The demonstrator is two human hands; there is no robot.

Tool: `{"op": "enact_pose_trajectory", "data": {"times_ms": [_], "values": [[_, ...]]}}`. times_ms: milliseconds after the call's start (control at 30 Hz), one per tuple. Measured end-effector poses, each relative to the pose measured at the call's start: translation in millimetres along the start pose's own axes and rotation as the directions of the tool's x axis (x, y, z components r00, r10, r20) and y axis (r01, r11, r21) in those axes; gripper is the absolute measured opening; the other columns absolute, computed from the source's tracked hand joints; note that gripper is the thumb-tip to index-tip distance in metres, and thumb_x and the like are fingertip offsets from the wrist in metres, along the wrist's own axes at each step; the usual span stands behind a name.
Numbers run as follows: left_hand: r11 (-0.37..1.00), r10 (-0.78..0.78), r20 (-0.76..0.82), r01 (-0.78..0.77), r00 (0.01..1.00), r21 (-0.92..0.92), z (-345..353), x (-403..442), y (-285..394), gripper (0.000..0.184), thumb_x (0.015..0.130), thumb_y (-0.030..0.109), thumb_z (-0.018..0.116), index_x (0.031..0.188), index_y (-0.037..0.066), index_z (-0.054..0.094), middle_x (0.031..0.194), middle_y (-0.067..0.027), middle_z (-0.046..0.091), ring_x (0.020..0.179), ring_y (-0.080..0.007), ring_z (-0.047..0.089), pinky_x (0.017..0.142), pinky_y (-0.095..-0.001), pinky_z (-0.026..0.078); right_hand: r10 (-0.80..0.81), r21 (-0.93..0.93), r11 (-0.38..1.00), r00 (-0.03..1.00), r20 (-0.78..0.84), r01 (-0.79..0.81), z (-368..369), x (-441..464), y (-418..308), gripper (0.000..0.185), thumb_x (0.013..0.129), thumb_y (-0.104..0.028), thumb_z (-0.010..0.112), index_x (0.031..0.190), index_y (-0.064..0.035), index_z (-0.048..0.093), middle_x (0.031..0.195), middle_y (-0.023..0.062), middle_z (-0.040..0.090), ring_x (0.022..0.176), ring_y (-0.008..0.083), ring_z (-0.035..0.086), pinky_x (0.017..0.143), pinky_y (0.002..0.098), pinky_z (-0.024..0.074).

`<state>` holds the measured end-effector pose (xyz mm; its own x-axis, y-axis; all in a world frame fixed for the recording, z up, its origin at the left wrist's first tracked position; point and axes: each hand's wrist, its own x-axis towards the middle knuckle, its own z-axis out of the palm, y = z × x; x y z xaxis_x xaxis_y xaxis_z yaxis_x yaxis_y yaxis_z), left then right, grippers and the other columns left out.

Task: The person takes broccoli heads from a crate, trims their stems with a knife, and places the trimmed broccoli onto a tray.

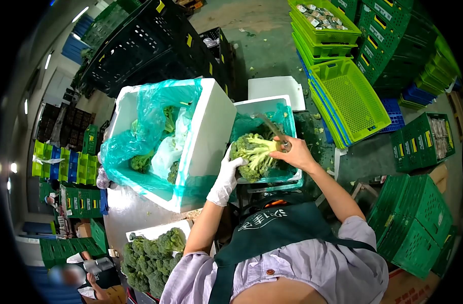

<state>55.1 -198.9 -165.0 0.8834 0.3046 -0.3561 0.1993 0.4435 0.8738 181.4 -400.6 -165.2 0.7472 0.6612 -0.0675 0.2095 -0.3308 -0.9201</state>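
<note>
A head of broccoli (254, 152) is held stem toward the right, above a white foam box (290, 121) lined with green plastic. My left hand (226, 175), in a white glove, is closed round the floret side. At the stem is my bare right hand (293, 153), its fingers closed on the handle of a curved knife (268, 123) whose blade points up and left. To the left a larger foam box (211, 116), tilted, holds broccoli and clear bags in green plastic. More broccoli (153, 258) fills a white tray at the lower left.
Lime-green crates (348, 99) stand stacked at the right, with dark green crates (418, 223) below them. Black crates (155, 45) rise behind the large foam box. A white lid (276, 90) lies beyond the smaller box. Another person (97, 273) is at the lower left.
</note>
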Motion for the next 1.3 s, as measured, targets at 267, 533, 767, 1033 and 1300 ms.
{"op": "enact_pose_trajectory", "data": {"times_ms": [267, 533, 767, 1033, 1300], "values": [[0.957, -0.115, -0.129, 0.074, 0.985, -0.282, 9, -7, -19, 0.055, 0.070, 0.004, 0.054, 0.125, 0.007, 0.045, 0.111, -0.0104, 0.058, 0.099, -0.0264, 0.059, 0.078, -0.0464, 0.053, -0.329, -0.448, 0.875, 0.905, -0.271, 0.184, 18, -30, 45, 0.037, 0.071, 0.000, 0.064, 0.108, -0.0002, 0.059, 0.100, 0.0181, 0.065, 0.078, 0.0324, 0.065, 0.066, 0.0386, 0.0540], [0.918, -0.153, -0.192, 0.068, 0.969, -0.392, 10, -6, -38, 0.053, 0.070, 0.008, 0.056, 0.122, 0.007, 0.048, 0.111, -0.0110, 0.058, 0.100, -0.0275, 0.059, 0.078, -0.0489, 0.052, -0.335, -0.509, 0.850, 0.886, -0.321, 0.136, 43, -21, 59, 0.027, 0.073, 0.000, 0.058, 0.100, -0.0010, 0.060, 0.090, 0.0182, 0.065, 0.070, 0.0341, 0.065, 0.054, 0.0416, 0.0523], [0.964, 0.107, -0.363, -0.185, 0.926, -0.189, 24, -10, -31, 0.062, 0.065, -0.004, 0.057, 0.126, 0.003, 0.046, 0.111, -0.0077, 0.057, 0.096, -0.0219, 0.057, 0.083, -0.0339, 0.048, -0.218, -0.590, 0.807, 0.950, -0.225, 0.045, 54, -7, 96, 0.030, 0.071, 0.001, 0.059, 0.100, -0.0041, 0.060, 0.083, 0.0150, 0.065, 0.068, 0.0363, 0.063, 0.057, 0.0446, 0.0520], [0.888, 0.441, -0.486, -0.444, 0.754, 0.118, 16, -2, -39, 0.082, 0.064, -0.009, 0.062, 0.139, 0.000, 0.031, 0.126, -0.0121, 0.048, 0.109, -0.0211, 0.051, 0.094, -0.0316, 0.042, 0.145, -0.522, 0.831, 0.981, -0.128, -0.191, 74, -3, 70, 0.023, 0.073, -0.002, 0.060, 0.095, 0.0048, 0.058, 0.080, 0.0252, 0.062, 0.070, 0.0415, 0.064, 0.057, 0.0481, 0.0530], [0.910, 0.358, -0.529, -0.414, 0.769, 0.013, 7, 15, -46, 0.075, 0.065, -0.006, 0.063, 0.135, -0.001, 0.038, 0.117, -0.0115, 0.053, 0.102, -0.0221, 0.055, 0.089, -0.0319, 0.045, 0.095, -0.556, 0.822, 0.992, -0.082, -0.125, 64, 4, 47, 0.021, 0.070, 0.001, 0.062, 0.090, 0.0052, 0.056, 0.072, 0.0257, 0.061, 0.069, 0.0435, 0.062, 0.056, 0.0490, 0.0518]]}}
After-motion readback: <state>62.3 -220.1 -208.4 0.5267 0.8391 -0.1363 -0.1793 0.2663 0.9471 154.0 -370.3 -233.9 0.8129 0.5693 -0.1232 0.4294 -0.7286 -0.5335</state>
